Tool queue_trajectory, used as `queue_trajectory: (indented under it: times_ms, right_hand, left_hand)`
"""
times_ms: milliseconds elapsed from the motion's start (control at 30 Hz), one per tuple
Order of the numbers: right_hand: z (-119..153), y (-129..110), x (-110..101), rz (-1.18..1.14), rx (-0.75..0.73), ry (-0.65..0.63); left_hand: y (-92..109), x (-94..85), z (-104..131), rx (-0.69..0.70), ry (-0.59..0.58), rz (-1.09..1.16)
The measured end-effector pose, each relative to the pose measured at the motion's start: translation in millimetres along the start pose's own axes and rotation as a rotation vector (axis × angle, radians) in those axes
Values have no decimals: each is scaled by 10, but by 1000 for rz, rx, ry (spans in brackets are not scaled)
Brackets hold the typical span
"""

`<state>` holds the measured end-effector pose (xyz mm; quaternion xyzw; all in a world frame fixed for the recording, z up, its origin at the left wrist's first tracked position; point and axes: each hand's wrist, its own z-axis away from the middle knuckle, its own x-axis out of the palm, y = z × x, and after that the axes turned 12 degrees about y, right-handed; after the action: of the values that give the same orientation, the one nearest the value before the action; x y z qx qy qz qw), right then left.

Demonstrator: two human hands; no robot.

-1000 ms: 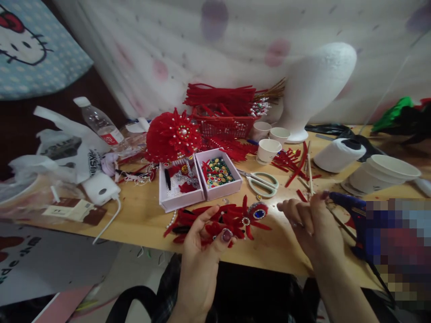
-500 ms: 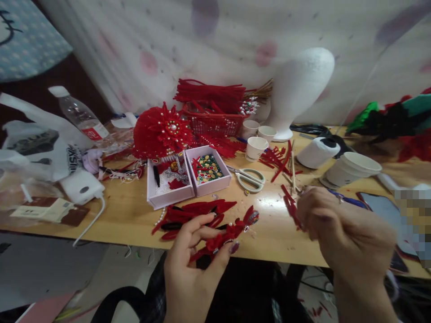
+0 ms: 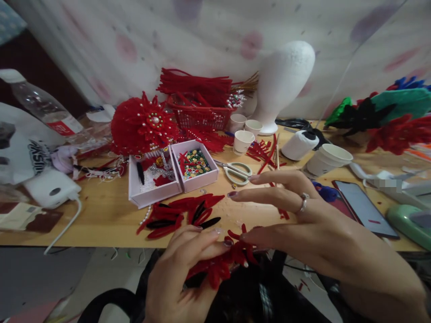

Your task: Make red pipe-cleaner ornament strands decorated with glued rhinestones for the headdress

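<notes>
My left hand (image 3: pixel 185 273) is closed round a red fuzzy flower ornament (image 3: pixel 218 269) at the table's front edge. Over its right end reaches my right hand (image 3: pixel 296 215), a ring on one finger; two fingers are stretched out to the left, while a lower fingertip touches the ornament's red petals. Whether that hand grips any part is hidden. Just beyond lie red and black fuzzy petals (image 3: pixel 168 217). Behind them stand a white box with silver trim and pearls (image 3: pixel 155 193) and another with green and gold beads (image 3: pixel 200 181). White-handled scissors (image 3: pixel 237 172) lie to their right.
At the back are a large red beaded flower piece (image 3: pixel 134 125), a red basket (image 3: pixel 202 117) and a white foam head (image 3: pixel 283 80). Paper cups (image 3: pixel 243 142), a thread spool (image 3: pixel 299 146) and a phone (image 3: pixel 367 211) lie rightward. A bottle (image 3: pixel 40 101) and white adapter (image 3: pixel 52 188) are left.
My right hand has come from the right to the ornament, and its fingers have spread. The ornament has turned in my left hand and sits lower. The view has shifted to the right.
</notes>
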<state>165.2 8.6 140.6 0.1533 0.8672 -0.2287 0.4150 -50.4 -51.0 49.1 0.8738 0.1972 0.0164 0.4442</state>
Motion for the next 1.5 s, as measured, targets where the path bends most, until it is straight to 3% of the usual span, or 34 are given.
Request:
queue_trajectory:
  times_ms: [167,367,500,600,733,800,867,933,1033,1100,1167,1233,1300,1400,1500]
  right_hand:
    - [-14,3,33,-84,4,-84]
    - [2,66,56,-148,40,-124]
    - [6,106,36,-259,19,-95]
    - [8,108,40,-487,307,-4]
    - [2,99,99,-1155,793,17]
    - [-3,109,147,-1442,931,-7]
    - [-6,138,195,-1548,999,12]
    - [-4,197,232,-1455,979,102]
    - [21,356,253,-1092,833,320]
    - [54,492,245,-792,739,473]
    - [91,615,236,-506,685,562]
    - [123,698,250,-343,676,554]
    - [145,727,300,-329,669,483]
    - [163,690,430,-312,631,366]
    - [160,631,573,-186,609,330]
  left_hand:
    - [-52,-37,-76,176,-141,68]
    - [-35,-14,-71,83,-129,2]
    - [-51,16,-58,113,-130,18]
    - [-48,30,-37,62,-86,18]
    - [-26,50,-18,1,-74,25]
    - [-29,63,-20,0,-77,49]
    - [-43,68,-19,3,-73,71]
    - [-60,56,-8,6,-66,92]
    - [-76,2,23,-30,-22,108]
    - [-80,-41,32,-157,106,106]
    - [-94,-72,12,-363,309,126]
    - [-132,-87,-38,-566,491,202]
    - [-191,-88,-101,-711,592,299]
    - [-272,-77,-176,-830,600,421]
    - [-282,-42,-202,-878,597,502]
